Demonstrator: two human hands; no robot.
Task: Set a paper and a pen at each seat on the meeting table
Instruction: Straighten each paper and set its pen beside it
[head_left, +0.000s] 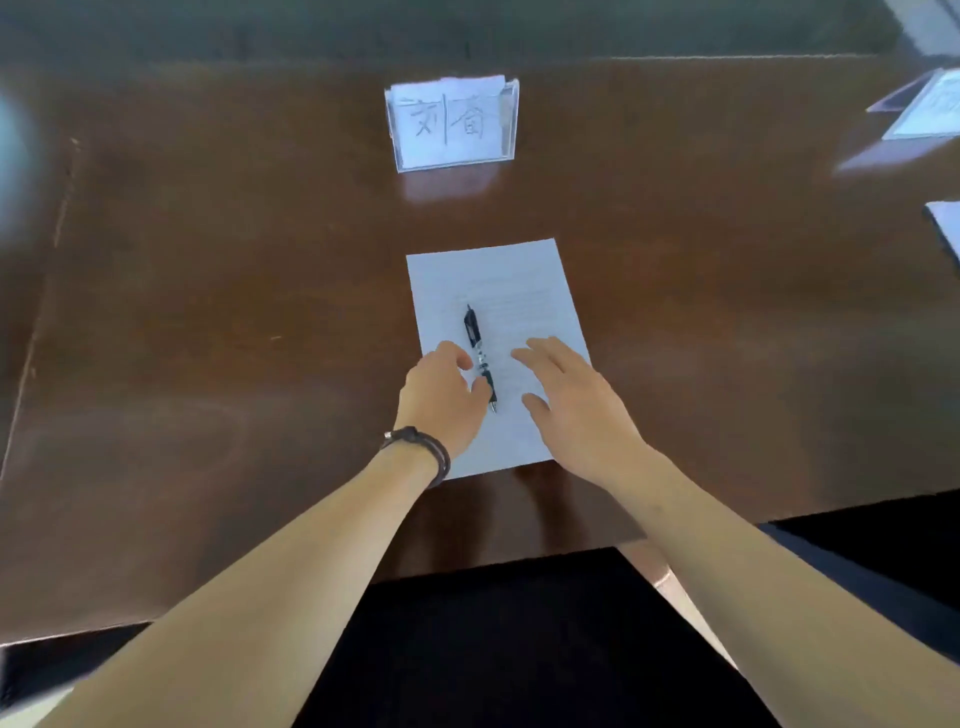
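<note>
**Q:** Item one, the sheet?

**A:** White paper (498, 312), flat on the brown meeting table (208, 312), its long side running toward twelve o'clock, where a clear name card stand (452, 124) sits well apart.

**Q:** Item two?

**A:** Black click pen (479, 356), lying on the paper, tip toward six o'clock.

**Q:** Your hands?

**A:** My left hand (441, 400), dark cord bracelet (421, 447) at the wrist: fingers loosely curled, thumb touching the pen's lower barrel at nine o'clock; whether it pinches, I cannot tell. My right hand (571, 395): fingers straight, spread apart, over the paper at three o'clock of the pen, gripping nothing.

**Q:** Other stock?

**A:** More sheets at the table's right edge.
</note>
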